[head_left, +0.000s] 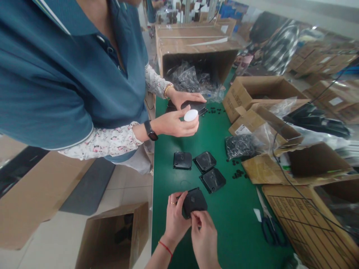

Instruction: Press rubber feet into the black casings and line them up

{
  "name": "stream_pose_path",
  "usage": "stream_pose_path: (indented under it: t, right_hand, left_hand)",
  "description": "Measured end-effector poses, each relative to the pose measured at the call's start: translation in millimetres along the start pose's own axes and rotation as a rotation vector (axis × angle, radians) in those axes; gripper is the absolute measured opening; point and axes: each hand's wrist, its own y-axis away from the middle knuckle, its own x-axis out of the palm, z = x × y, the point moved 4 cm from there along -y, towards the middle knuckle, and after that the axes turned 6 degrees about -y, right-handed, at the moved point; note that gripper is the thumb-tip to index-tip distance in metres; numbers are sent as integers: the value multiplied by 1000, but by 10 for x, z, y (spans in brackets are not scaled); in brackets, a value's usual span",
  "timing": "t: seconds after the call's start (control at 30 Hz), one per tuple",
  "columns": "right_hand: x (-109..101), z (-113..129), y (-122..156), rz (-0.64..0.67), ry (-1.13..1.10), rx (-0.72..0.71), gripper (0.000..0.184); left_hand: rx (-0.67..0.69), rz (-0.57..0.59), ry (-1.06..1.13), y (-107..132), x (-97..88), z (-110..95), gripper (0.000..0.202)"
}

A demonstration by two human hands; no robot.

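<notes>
A black square plastic case (196,201) is held above the green tabletop in my left hand (176,215), thumb on its upper face and fingers along its left side. My right hand (204,233) is closed, with its fingertips pinching the near edge of the same case. Whether a small piece sits between those fingertips is hidden. Just beyond lie similar black cases: one at the left (182,160), one in the middle (205,161) and one nearer me (213,180). Small black pieces (238,174) are scattered to their right.
Across the green table (171,183), a co-worker's hand (179,123) holds a white rounded object (191,115); the other touches a black case (196,106). Scissors (270,222) lie at right near open cardboard boxes (263,168). A bag of black parts (239,145) and a large carton (196,41) stand farther back.
</notes>
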Motion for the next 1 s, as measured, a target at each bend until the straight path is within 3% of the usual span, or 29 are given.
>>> stream_pose_path:
  t: [0.1, 0.3, 0.5, 0.77, 1.0]
  right_hand:
    - [-3, 46, -44, 16, 14, 35, 20]
    - [-120, 191, -338, 259, 69, 101, 22]
    - [-224, 160, -432, 206, 89, 211, 25]
    - [-184, 83, -421, 292, 98, 282, 23]
    - [-198, -40, -337, 275, -144, 262, 14]
  left_hand:
    - [6, -18, -4, -5, 3, -9, 69]
    - [11, -3, -3, -14, -13, -28, 67]
    - [-8, 18, 4, -29, -36, -24, 70]
    - [-2, 41, 22, -17, 5, 11, 74]
    - [1, 57, 12, -24, 19, 25, 69]
